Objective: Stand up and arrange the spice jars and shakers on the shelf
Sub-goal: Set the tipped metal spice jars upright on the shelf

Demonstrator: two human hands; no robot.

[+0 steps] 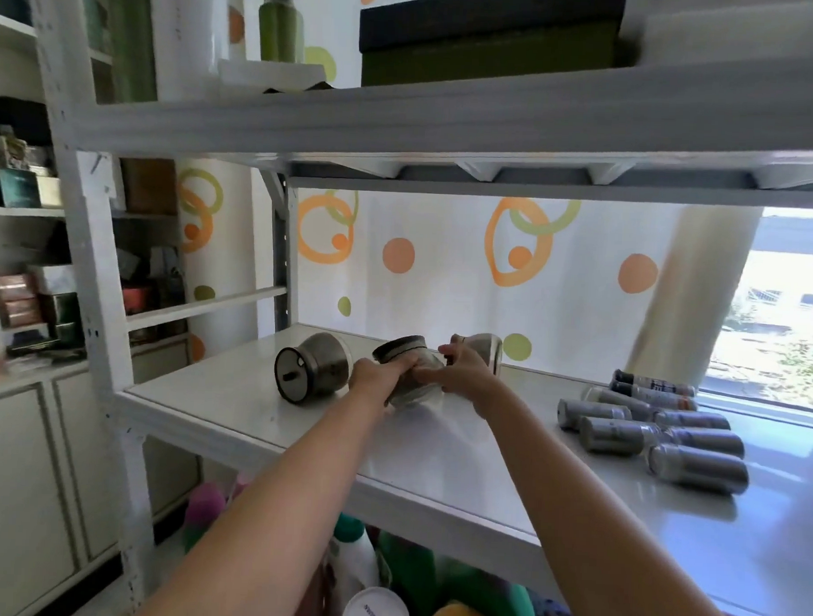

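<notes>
The left hand [375,381] and right hand [462,372] curl round a tilted spice jar [402,350] at mid-depth, lid aimed up-left. The white shelf [436,451] lies bare toward its front edge (toppled jar [312,366] left, fallen shakers [644,431] right).

On the white shelf [235,408], a round jar [312,373] with a knobbed metal lid lies on its side at the left. Just beside it a second jar [409,372] is tilted, gripped by the left hand [374,380] and right hand [462,374]. A third jar [486,352] stands behind. Well to the right, slim grey shakers [654,427] lie toppled together.
</notes>
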